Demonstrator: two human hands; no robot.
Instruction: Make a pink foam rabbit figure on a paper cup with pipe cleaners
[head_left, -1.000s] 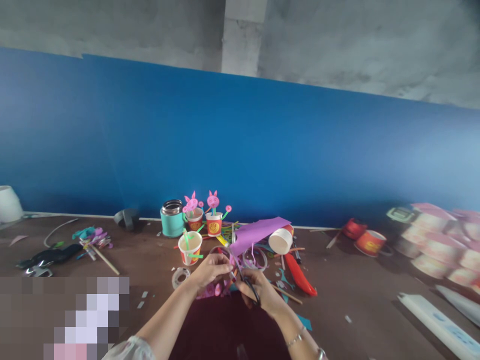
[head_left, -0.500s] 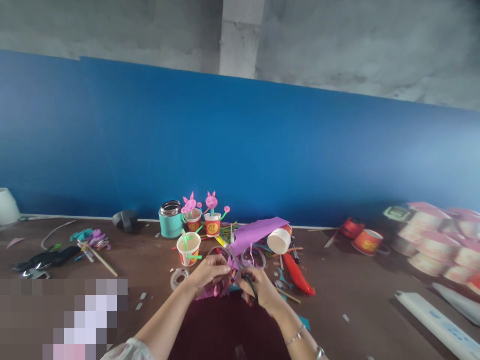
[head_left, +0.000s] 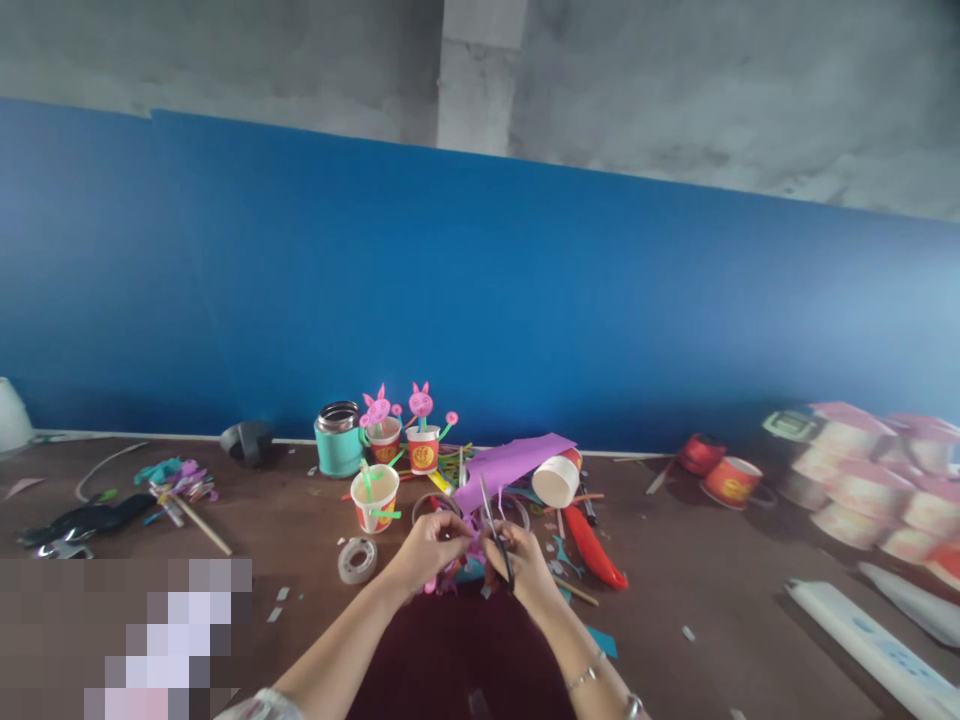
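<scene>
My right hand [head_left: 526,568] has its fingers round the black handles of a pair of scissors [head_left: 504,556], whose blades point up and away from me. My left hand [head_left: 433,550] is closed in a pinch just to the left. A small purple piece [head_left: 475,541] shows at its fingertips, too small to make out well. Beyond both hands lies a purple sheet [head_left: 510,466]. Pink and purple scraps [head_left: 448,578] lie under the hands. A paper cup [head_left: 375,497] with green straws stands to the left, near a tape roll [head_left: 358,561].
Two cups [head_left: 424,452] with pink animal figures stand at the back beside a teal flask [head_left: 339,440]. A cup [head_left: 557,481] lies tipped near a red bag [head_left: 596,550]. Stacked cups [head_left: 862,470] and a power strip [head_left: 862,640] are on the right.
The scissors have turned so their blades now point upward in view. My left hand has come slightly nearer to the right hand. The view has shifted a little.
</scene>
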